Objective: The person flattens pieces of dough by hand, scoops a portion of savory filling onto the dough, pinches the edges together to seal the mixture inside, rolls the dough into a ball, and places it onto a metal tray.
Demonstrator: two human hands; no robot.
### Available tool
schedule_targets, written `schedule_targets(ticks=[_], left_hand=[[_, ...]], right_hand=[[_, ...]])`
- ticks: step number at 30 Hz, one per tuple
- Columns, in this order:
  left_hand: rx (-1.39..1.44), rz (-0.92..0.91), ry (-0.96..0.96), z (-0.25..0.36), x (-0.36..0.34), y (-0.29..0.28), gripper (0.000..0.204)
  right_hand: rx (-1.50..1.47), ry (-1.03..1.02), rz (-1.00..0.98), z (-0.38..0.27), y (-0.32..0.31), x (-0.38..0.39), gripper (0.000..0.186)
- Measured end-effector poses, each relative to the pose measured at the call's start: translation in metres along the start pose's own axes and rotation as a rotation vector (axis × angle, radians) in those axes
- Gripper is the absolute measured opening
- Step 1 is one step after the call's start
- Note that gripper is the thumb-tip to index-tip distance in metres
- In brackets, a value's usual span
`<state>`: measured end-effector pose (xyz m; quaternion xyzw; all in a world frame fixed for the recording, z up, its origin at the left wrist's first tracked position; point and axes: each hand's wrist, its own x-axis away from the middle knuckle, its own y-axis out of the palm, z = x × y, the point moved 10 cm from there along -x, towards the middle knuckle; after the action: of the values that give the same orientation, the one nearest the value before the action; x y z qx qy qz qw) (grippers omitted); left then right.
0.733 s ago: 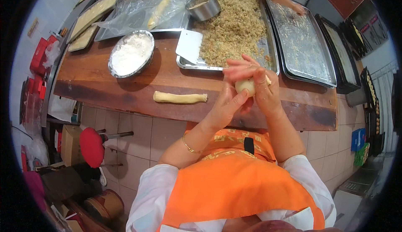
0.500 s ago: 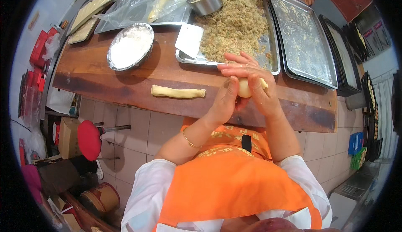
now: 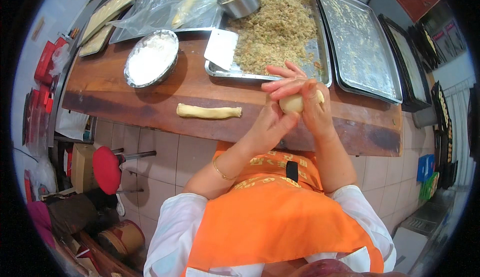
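Between my two hands, above the table's near edge, is a pale, smooth ball of dough (image 3: 290,104). My left hand (image 3: 271,125) is closed around its near left side, with the thumb pressed along it. From the right, my right hand (image 3: 313,108) cups the ball, its fingers reaching across the far side; a small bit of dough shows beside its thumb. To the left of my hands, a short roll of dough (image 3: 209,111) lies on the wooden table (image 3: 107,89). Just beyond my fingers is a mound of crumbly filling (image 3: 275,29) in a metal tray (image 3: 234,75).
A white scraper (image 3: 221,50) and a metal pot (image 3: 242,5) rest on the filling tray. A bowl (image 3: 169,73) of white flour stands left. Plastic film (image 3: 150,8) covers dough behind it. Stacked trays (image 3: 357,47) are at right. A red stool (image 3: 106,169) stands below left.
My hands have turned slightly around the dough ball, and my left thumb now lies lower across it. Another person's hand at the far right has moved away from the stacked trays.
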<state>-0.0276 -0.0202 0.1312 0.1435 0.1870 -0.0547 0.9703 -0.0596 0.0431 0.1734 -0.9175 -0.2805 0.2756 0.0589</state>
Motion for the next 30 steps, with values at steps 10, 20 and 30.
schedule_targets(ticks=[10, 20, 30], left_hand=[[0.081, 0.132, -0.020, -0.004, 0.005, -0.006, 0.070], [0.131, -0.071, -0.134, -0.011, 0.009, -0.005, 0.064], [0.555, 0.076, -0.358, -0.032, 0.006, -0.023, 0.042]], right_hand=[[-0.042, 0.060, 0.006, 0.008, 0.003, 0.000, 0.075], [0.101, -0.014, 0.144, -0.011, 0.004, -0.009, 0.068], [0.468, 0.145, 0.158, -0.013, -0.014, 0.001, 0.015]])
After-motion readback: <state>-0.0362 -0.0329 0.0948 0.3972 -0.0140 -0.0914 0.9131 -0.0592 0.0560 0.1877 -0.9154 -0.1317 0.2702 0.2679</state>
